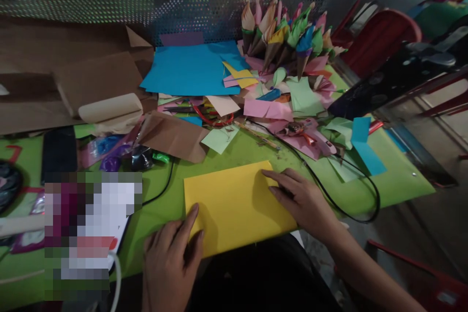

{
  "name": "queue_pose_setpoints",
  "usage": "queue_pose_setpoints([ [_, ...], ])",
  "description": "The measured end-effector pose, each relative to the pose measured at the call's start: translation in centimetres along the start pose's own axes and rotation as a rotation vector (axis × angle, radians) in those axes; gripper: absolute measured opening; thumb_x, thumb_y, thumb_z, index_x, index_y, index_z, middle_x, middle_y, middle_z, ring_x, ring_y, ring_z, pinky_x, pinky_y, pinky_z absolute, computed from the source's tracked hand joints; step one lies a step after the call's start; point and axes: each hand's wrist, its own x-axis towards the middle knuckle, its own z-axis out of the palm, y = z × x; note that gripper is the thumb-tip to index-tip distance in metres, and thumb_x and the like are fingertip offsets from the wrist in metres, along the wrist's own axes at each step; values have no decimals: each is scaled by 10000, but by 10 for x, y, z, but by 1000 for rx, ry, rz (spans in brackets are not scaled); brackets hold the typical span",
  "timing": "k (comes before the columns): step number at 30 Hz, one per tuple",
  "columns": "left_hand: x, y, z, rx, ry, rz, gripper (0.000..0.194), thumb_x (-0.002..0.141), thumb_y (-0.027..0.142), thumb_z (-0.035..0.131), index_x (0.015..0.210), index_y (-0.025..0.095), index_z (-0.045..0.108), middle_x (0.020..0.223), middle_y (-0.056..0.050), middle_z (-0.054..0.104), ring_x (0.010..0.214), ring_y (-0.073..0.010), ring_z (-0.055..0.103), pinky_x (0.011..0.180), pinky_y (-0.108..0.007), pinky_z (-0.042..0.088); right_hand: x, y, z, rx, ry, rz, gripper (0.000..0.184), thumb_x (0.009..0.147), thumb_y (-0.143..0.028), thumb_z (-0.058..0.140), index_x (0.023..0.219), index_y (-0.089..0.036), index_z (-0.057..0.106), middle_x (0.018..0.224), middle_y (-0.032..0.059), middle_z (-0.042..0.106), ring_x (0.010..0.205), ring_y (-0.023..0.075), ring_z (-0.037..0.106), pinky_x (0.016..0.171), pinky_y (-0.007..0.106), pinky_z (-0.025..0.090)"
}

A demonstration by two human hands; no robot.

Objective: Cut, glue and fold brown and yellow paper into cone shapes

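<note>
Lying near the green table's (252, 148) front edge, between both hands, was yellow paper (234, 204), long axis roughly left to right, right end slightly farther from the body. Left hand (170, 251) sat at the left short edge, index laid on the paper, thumb parted from it, other fingers loosely bent. Right hand (302, 200) lay over the right end, fingers a bit spread, tips toward the far corner. Both hands touched it, neither nearer. Any pinch underneath: couldn't tell. Pink glue gun (315, 137) lay beyond, rightward.
</note>
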Motion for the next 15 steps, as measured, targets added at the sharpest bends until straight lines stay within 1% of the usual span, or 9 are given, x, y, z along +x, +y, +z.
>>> queue_pose_setpoints([
  [5,-1,1,2,-8,7,-22,375,1020,334,485,1367,229,579,801,-14,647,694,-163,617,701,-320,420,1,-2,-1,-8,4,12,337,979,-247,486,1239,-208,698,924,91,682,788,193,686,704,298,563],
  [8,-2,1,3,-11,1,-40,389,1010,343,494,1374,241,586,804,-19,661,703,-171,626,704,-325,424,2,-2,-1,-4,7,20,342,979,-252,482,1241,-224,701,932,91,686,806,201,692,714,306,569],
  [15,-1,1,1,17,2,-13,384,1013,320,492,1366,205,589,820,-22,645,721,-175,627,718,-331,431,3,1,2,-13,14,25,344,982,-260,479,1240,-207,700,922,90,680,799,205,697,687,302,557],
])
